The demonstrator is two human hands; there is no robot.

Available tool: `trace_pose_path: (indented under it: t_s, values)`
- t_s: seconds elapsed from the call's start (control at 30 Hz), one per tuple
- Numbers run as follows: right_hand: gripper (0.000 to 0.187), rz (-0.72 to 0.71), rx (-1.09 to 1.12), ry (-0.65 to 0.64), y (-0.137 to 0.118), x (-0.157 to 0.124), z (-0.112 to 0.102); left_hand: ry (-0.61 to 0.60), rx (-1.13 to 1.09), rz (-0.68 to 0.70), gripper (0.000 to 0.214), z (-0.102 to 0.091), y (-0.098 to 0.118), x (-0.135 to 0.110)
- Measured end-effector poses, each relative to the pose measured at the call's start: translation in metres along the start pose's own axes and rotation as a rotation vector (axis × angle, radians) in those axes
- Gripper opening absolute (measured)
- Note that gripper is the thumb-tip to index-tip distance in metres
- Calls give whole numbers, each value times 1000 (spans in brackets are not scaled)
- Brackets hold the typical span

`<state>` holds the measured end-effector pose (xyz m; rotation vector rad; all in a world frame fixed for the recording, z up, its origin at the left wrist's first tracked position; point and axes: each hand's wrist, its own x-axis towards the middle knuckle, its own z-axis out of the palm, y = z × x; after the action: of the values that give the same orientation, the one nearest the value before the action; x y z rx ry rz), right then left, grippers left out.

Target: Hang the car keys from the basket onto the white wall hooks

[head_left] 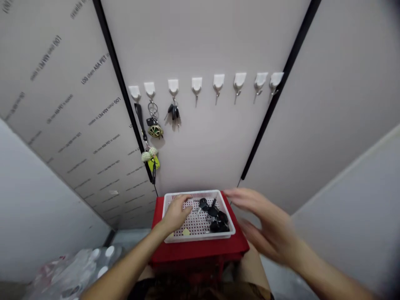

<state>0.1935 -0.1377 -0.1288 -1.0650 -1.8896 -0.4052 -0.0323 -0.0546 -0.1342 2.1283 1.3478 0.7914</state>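
Note:
My left hand (177,213) is over the left side of a white perforated plastic basket (200,238), fingers apart and nothing visible in them. Several dark keys (214,211) lie in the basket's right half, to the right of that hand. Blurred by motion, my right hand (265,221) hovers beyond the basket's right edge with thumb and fingers apart, holding nothing visible. A small yellowish piece (186,231) lies near the front of the basket. The basket stands on a red stool (200,250).
Several white hooks (196,84) run in a row along the wall. The left ones carry a black strap (140,121) with a yellow-green tag, a key ring with a gold charm (155,131), and a key bunch (173,111). Wrapped bottles (103,262) stand low at left.

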Motion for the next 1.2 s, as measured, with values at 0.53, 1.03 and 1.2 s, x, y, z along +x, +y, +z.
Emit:
trace_pose_path:
  t_s: [0.53,1.03,1.2]
  values:
    - [12,365,430,-952,11,51,80,-109,-616,-145,33,49,-16,0]
    - [8,623,843,-690,-3,81,86,88,-1037,-239,31,2,21,17]
    - [11,498,843,-699,-6,89,76,117,-1176,-192,31,-10,26,16]
